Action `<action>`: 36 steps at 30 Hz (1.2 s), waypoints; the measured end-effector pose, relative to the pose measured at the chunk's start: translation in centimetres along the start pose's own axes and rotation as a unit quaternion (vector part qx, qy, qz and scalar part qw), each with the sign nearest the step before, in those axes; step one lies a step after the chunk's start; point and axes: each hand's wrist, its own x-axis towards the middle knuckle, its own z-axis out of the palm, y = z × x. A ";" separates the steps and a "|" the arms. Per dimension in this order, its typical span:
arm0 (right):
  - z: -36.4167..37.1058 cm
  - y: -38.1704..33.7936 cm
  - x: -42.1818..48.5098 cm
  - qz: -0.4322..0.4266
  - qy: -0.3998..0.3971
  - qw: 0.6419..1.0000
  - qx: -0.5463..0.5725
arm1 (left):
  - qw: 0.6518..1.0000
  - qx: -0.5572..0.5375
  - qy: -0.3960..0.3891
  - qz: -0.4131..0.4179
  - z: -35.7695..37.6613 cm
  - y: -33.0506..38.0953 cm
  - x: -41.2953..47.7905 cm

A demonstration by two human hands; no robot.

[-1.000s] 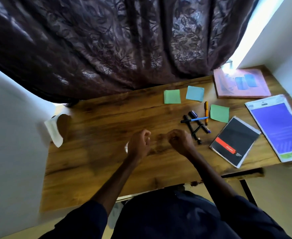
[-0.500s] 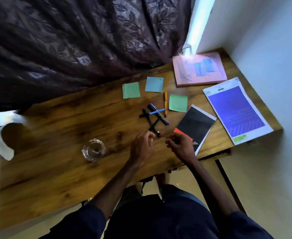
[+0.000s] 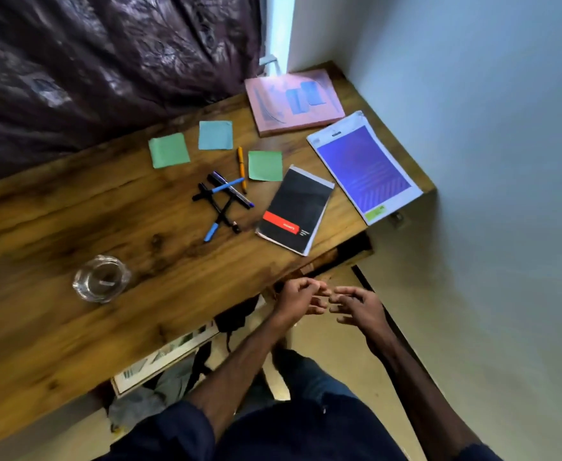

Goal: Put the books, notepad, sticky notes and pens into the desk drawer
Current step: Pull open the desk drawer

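Pens (image 3: 223,201) lie in a crossed heap near the middle of the desk (image 3: 106,211), three sticky notes (image 3: 215,135) behind them, a black notebook (image 3: 294,209) beside them near the front edge, a purple-covered notepad (image 3: 364,166) along the right edge and a pink book (image 3: 292,101) in the far right corner. Both hands hover just off the front edge, the left hand (image 3: 297,297) with fingers loosely bent, the right hand (image 3: 359,306) with fingers spread, fingertips almost meeting, neither holding anything.
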 end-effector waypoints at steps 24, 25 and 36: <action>-2.3 4.1 24.9 0.168 -0.137 0.876 0.431 | 0.699 -0.656 0.284 0.007 4.3 -9.2 16.6; -2.2 4.1 25.0 0.172 -0.144 0.876 0.427 | 0.703 -0.656 0.275 0.012 4.1 -9.4 16.4; -7.1 10.8 20.9 0.199 -0.139 0.831 0.500 | 0.697 -0.658 0.281 -0.032 8.1 -14.2 10.9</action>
